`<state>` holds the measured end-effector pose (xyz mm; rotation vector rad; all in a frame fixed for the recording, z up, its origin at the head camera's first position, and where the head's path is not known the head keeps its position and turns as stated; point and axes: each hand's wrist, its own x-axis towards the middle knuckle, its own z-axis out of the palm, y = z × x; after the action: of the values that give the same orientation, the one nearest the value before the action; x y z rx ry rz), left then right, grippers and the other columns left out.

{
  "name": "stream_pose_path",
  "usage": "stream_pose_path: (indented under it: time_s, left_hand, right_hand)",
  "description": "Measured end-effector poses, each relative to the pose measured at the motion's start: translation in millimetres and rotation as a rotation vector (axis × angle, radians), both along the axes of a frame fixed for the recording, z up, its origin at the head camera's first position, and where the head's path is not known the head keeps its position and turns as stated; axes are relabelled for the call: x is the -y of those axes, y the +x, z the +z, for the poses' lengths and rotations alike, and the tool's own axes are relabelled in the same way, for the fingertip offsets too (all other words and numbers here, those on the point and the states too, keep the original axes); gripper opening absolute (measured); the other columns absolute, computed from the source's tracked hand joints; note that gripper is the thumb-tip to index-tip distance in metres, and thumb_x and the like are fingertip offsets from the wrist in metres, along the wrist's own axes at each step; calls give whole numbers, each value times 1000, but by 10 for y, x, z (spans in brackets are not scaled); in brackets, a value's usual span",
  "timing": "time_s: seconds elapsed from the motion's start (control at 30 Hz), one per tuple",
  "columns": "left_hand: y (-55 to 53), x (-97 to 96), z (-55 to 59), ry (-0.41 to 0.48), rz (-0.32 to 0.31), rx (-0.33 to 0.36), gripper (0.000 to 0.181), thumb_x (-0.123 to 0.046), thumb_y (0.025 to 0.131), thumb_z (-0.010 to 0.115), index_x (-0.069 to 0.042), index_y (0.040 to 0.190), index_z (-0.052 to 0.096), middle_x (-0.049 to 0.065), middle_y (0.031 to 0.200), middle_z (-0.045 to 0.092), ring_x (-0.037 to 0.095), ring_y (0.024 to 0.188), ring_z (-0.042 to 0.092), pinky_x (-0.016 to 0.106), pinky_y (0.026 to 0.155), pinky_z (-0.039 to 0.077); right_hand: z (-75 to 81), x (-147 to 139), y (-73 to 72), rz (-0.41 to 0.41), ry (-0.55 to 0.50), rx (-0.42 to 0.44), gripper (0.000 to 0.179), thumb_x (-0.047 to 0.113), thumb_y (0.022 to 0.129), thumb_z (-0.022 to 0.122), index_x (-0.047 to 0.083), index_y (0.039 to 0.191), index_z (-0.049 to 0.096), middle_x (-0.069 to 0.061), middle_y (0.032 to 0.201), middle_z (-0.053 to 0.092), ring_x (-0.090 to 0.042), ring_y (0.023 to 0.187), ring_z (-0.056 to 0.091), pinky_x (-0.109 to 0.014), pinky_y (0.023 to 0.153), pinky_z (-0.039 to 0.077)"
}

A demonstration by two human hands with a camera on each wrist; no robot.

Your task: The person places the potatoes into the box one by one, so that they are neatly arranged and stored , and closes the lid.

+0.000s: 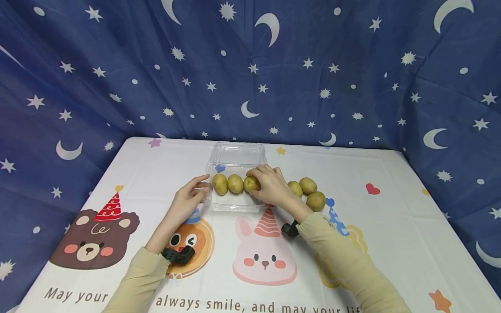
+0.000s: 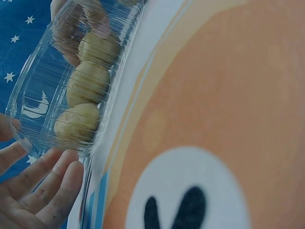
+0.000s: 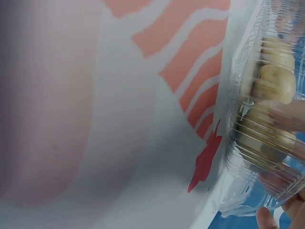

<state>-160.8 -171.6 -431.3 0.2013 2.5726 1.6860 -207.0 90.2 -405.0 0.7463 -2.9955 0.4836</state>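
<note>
A clear plastic clamshell box (image 1: 235, 206) lies on the table with its lid (image 1: 238, 153) folded back away from me. Inside, a row of three potatoes runs left to right: one potato (image 1: 220, 184) at the left, a middle potato (image 1: 235, 184) and a right potato (image 1: 251, 184). My right hand (image 1: 271, 184) reaches into the box and grips the right potato between fingers and thumb. At the box's left wall is my left hand (image 1: 190, 194), its fingers fairly straight and touching the side; the left wrist view shows those fingers (image 2: 45, 183) by the box's end.
Three more potatoes (image 1: 308, 185) sit in a cluster on the tablecloth, right of the box and close to my right forearm. The white printed tablecloth (image 1: 176, 161) covers the table. A blue curtain (image 1: 289, 100) with stars and moons hangs behind it.
</note>
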Motion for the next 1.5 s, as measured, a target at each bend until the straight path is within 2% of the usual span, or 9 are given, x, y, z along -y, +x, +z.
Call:
stream_pose_path:
  time_s: [0.27, 0.57, 0.8, 1.13, 1.33, 1.5]
  left_hand:
    - [7, -1, 3, 5, -3, 7, 44, -17, 99, 52, -12, 142, 47, 21, 128, 61, 34, 104, 66, 17, 75, 52]
    - [0, 0, -2, 1, -6, -1, 44, -16, 99, 52, -11, 142, 46, 21, 128, 61, 34, 108, 65, 19, 76, 53]
    - [-2, 5, -7, -5, -4, -10, 43, -15, 99, 51, -10, 142, 47, 21, 127, 61, 34, 104, 66, 19, 75, 53]
    - [-9, 2, -11, -13, -1, -14, 43, -14, 99, 51, -10, 141, 47, 21, 126, 61, 33, 102, 66, 18, 74, 53]
    - [-2, 9, -5, -15, -2, -17, 43, -15, 99, 51, -10, 142, 47, 22, 127, 61, 33, 104, 66, 17, 75, 52]
    - [-7, -1, -8, -19, 2, -11, 42, -15, 99, 51, -12, 141, 47, 21, 126, 61, 33, 103, 66, 17, 74, 52]
  right_hand:
    - [-31, -17, 65, -27, -80, -79, 45, 20, 76, 78, 16, 119, 64, 1, 117, 63, -20, 111, 55, -43, 96, 34]
    - [-61, -32, 105, -38, -150, -151, 40, 8, 75, 73, 15, 113, 65, 2, 111, 65, -19, 103, 56, -40, 93, 37]
    - [-54, -47, 139, -30, -178, -149, 38, 4, 76, 71, 15, 112, 66, 2, 110, 66, -18, 101, 56, -41, 93, 38]
    - [-50, -116, 198, 9, -259, -136, 32, 11, 81, 72, 14, 112, 66, 1, 110, 66, -18, 97, 54, -38, 86, 40]
    - [-3, -184, 274, 31, -320, -121, 32, 11, 84, 70, 13, 115, 65, 0, 113, 65, -19, 102, 55, -39, 89, 43]
    - [24, -261, 350, 26, -331, -117, 32, 11, 85, 68, 12, 117, 65, 0, 116, 65, -20, 107, 56, -42, 95, 44]
